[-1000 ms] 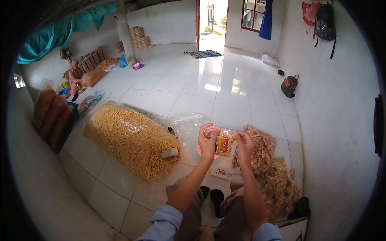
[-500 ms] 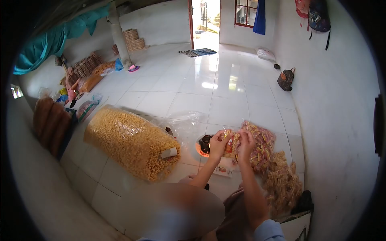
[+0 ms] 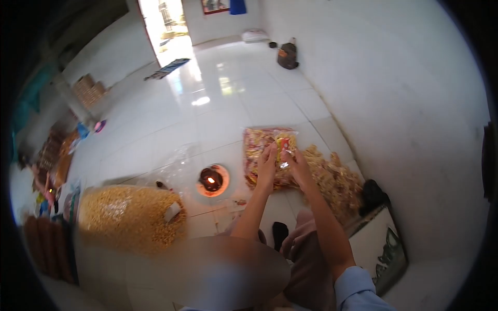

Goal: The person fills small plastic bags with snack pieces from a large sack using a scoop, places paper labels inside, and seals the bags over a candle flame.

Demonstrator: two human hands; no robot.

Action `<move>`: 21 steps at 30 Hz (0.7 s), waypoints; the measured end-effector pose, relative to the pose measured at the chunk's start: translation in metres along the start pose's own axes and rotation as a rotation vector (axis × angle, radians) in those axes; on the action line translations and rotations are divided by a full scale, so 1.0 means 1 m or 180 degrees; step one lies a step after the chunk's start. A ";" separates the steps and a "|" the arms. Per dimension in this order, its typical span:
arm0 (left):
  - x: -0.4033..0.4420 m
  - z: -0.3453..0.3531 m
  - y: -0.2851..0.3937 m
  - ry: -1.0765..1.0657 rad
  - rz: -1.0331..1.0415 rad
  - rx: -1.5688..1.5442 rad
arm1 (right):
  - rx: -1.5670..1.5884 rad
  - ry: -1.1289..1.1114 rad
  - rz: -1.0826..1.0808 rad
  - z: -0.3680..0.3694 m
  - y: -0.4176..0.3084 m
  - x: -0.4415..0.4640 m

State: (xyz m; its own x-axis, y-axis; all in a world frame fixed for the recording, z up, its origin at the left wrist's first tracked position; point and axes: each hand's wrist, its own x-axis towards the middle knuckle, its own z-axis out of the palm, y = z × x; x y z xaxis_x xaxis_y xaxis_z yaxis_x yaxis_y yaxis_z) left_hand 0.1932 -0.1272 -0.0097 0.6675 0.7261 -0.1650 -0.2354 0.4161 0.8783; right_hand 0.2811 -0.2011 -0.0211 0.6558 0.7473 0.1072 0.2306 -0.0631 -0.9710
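Between my two hands is a small clear snack packet (image 3: pixel 284 144) with a red and yellow label. My left hand (image 3: pixel 267 163) grips its left side, and my right hand (image 3: pixel 298 165) has its fingers closed on the lower right part. Both hands are above a large clear bag (image 3: pixel 254 137) filled with similar red and yellow packets. To the right lies a heap of yellowish packets (image 3: pixel 334 186). Left of my hands, a small flame burns on a dark holder (image 3: pixel 209 179) set in an orange-rimmed plate (image 3: pixel 223 189).
A big clear sack of yellow snack pieces (image 3: pixel 124 212) lies at left, a white scoop-like piece (image 3: pixel 172 211) at its mouth. Beside my leg is a glass-topped box (image 3: pixel 381 249). A backpack (image 3: pixel 287 55) rests by the right wall. A mat (image 3: pixel 168 68) lies near the doorway.
The view has swung right and down. My hands have moved from beside the plate to over the bag of packets, carrying the packet. The flame now shows clearly.
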 end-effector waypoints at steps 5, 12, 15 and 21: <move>0.018 0.075 -0.078 -0.0659 0.0665 0.0925 | 0.0974 0.0941 0.0075 -0.083 0.044 -0.014; 0.092 0.095 -0.217 -0.1485 0.0010 0.2718 | 0.0073 0.1258 0.1752 -0.161 0.157 -0.025; 0.107 0.084 -0.276 -0.1563 0.0134 0.3253 | -0.0347 0.1585 0.2573 -0.151 0.225 -0.028; 0.136 0.081 -0.347 -0.1782 0.0042 0.3118 | -0.0808 0.1842 0.2742 -0.158 0.353 -0.019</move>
State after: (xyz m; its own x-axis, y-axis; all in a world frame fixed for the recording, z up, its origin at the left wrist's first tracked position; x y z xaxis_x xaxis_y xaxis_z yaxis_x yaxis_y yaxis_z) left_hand 0.4234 -0.2175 -0.3007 0.9499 0.2770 -0.1449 0.2463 -0.3775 0.8927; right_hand 0.4632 -0.3422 -0.3326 0.8952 -0.0384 -0.4441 -0.3743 -0.6059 -0.7020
